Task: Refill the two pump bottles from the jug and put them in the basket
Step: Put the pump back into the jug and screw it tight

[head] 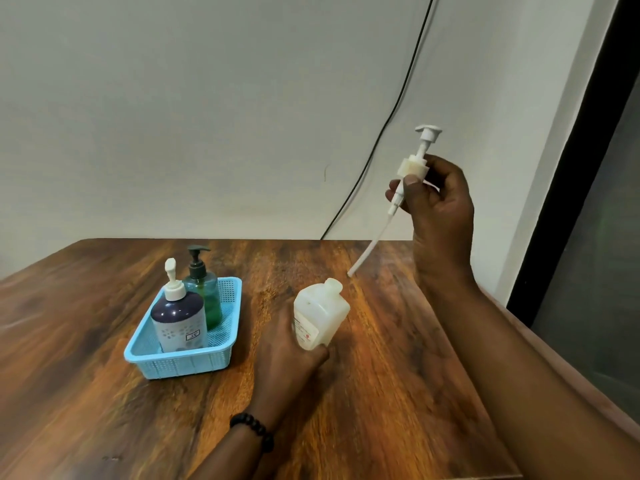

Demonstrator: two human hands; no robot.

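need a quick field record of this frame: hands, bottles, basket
left hand: grips white bottle, tilted, neck open
right hand: holds pump raised, tube end just above the neck
basket: blue, on table, left of the hands
in basket: dark bottle in front, green bottle behind, both upright, pumps on
jug: not identifiable

Hidden, cropped and unreadable parts around the blue basket

Inside the basket, the purple bottle covers the lower left of the green bottle behind it, and its label print is too small to read. Right of the basket, the left hand hides the base of the white bottle, whose label text is also illegible. Farther right, the right hand's fingers are partly hidden behind the pump. Both forearms are cropped by the bottom edge.
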